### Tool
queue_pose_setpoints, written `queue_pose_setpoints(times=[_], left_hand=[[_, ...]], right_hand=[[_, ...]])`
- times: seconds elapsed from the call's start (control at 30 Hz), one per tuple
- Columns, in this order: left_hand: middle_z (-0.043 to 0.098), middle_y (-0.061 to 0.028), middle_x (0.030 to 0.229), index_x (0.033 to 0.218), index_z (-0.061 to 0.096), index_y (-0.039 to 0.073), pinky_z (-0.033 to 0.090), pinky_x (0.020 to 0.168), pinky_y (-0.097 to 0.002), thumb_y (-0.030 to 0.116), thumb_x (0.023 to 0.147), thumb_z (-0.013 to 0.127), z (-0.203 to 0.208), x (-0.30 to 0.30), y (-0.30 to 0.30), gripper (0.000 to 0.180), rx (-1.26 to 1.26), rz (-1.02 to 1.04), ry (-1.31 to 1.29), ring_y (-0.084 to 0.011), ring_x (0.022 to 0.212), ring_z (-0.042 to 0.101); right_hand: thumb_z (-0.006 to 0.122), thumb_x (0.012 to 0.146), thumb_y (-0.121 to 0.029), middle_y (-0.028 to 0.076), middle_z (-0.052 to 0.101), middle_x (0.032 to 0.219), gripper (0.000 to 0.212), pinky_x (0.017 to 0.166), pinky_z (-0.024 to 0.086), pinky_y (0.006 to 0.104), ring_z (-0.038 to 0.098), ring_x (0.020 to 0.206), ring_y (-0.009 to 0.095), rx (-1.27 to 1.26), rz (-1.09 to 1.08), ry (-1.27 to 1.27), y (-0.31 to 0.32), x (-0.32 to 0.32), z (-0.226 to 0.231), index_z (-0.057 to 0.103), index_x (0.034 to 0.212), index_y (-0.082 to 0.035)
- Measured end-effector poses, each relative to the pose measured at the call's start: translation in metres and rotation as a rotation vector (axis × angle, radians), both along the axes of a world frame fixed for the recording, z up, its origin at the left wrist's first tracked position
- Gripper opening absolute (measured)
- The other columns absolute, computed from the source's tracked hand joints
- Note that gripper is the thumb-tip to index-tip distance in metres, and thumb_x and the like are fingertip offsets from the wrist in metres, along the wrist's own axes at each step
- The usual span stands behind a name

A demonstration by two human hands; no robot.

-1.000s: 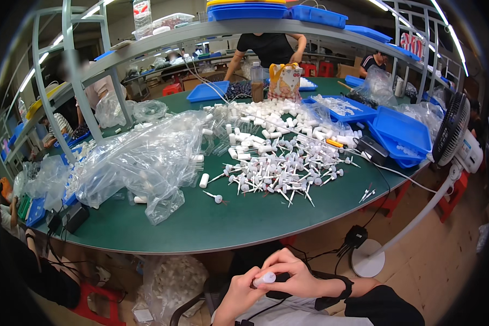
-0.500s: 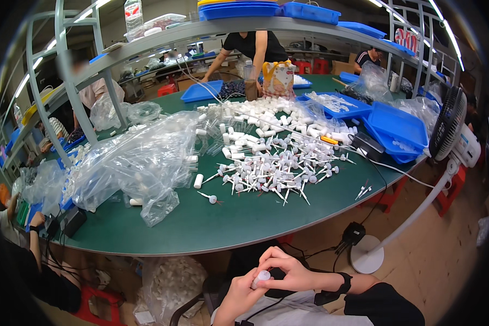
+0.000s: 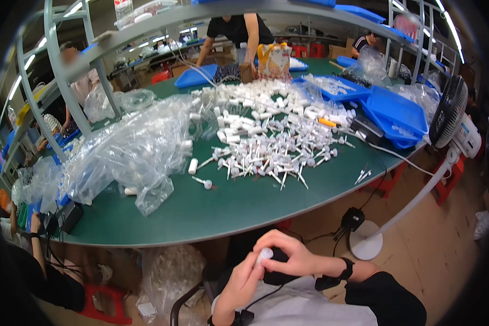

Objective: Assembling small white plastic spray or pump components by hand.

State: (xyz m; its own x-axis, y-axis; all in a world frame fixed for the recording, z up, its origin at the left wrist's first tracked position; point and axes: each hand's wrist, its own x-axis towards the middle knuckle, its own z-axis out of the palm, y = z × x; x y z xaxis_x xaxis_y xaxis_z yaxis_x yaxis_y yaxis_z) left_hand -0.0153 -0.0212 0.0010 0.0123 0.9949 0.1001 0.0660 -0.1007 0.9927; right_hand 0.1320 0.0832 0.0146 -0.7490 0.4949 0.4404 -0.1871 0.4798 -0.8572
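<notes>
White, plastic-looking, the small cylinder (image 3: 264, 255) sits before the green table (image 3: 239, 209), pinched between left hand (image 3: 244, 280) and right hand (image 3: 292, 256). It should prove light, stiff, slightly slippery; grip its sides. Toward the table's far right, a blue tray (image 3: 343, 98) holds white pieces (image 3: 328, 84); beneath, a clear bag (image 3: 171, 274) holds pale lumps.

tube lights (image 3: 454, 36) glare overhead against a dim background, straight edges bowing toward the black rim.

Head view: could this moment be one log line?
left hand: holds white piece; right hand: holds it too; ahead: green table
</notes>
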Motion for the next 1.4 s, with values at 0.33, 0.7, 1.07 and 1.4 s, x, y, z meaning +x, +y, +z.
queue_pose_setpoints(times=[0.33, 0.7, 1.07, 1.4], left_hand=[[0.054, -0.0108, 0.093, 0.113, 0.039, 0.0, 0.042, 0.064, -0.0261, 0.013, 0.093, 0.04, -0.008, -0.001, 0.011, 0.023, -0.048, -0.14, -0.591, -0.0116, 0.07, 0.049], [0.053, -0.0059, 0.089, 0.111, 0.047, 0.0, 0.041, 0.069, -0.023, 0.022, 0.097, 0.032, -0.011, 0.002, 0.012, 0.029, -0.089, -0.095, -0.596, -0.0098, 0.073, 0.048], [0.051, -0.0021, 0.087, 0.109, 0.047, 0.001, 0.04, 0.069, -0.0225, 0.019, 0.098, 0.034, -0.013, 0.004, 0.014, 0.025, -0.017, 0.008, -0.298, -0.0072, 0.074, 0.046], [0.052, -0.0027, 0.079, 0.11, 0.048, 0.001, 0.039, 0.063, -0.0204, 0.025, 0.098, 0.032, -0.021, 0.01, 0.017, 0.031, -0.152, 0.116, -0.553, -0.0071, 0.068, 0.047]], right_hand=[[0.054, 0.082, 0.005, 0.015, 0.055, 0.111, 0.024, 0.095, 0.04, 0.0371, 0.052, 0.109, 0.023, -0.275, 0.019, 0.098, 0.004, 0.001, -0.01, 0.052, 0.106, 0.002], [0.058, 0.079, 0.008, 0.016, 0.058, 0.107, 0.023, 0.091, 0.043, 0.0368, 0.055, 0.106, 0.026, -0.163, -0.019, 0.106, 0.006, -0.005, -0.016, 0.056, 0.101, 0.002], [0.067, 0.072, 0.002, 0.011, 0.064, 0.1, 0.024, 0.078, 0.048, 0.0343, 0.062, 0.09, 0.026, 0.323, -0.238, 0.129, 0.007, -0.01, -0.015, 0.06, 0.095, -0.001], [0.065, 0.07, 0.001, 0.011, 0.062, 0.098, 0.024, 0.08, 0.047, 0.0352, 0.059, 0.091, 0.028, 0.425, -0.15, 0.048, 0.007, -0.012, -0.008, 0.063, 0.094, -0.001]])
